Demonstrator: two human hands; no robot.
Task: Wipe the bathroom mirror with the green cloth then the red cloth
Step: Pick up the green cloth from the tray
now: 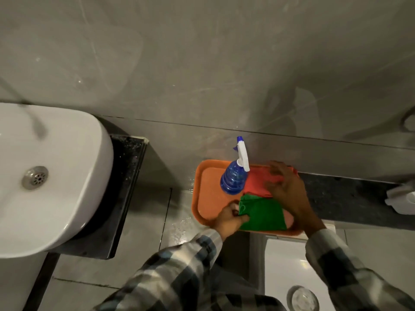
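A green cloth (263, 215) lies folded at the near side of an orange tray (208, 194). My left hand (229, 217) pinches the cloth's left corner. Behind it a red cloth (258, 181) lies flat on the tray. My right hand (286, 187) rests on the red cloth with fingers spread, and its wrist crosses the green cloth's right edge. The mirror is not in view; a grey tiled wall fills the top of the frame.
A blue spray bottle (234, 178) with a white trigger stands on the tray beside the red cloth. A white basin (51, 176) on a dark counter (125, 187) is at the left. A dark ledge (350, 198) runs right; a white object (402, 198) sits at its end.
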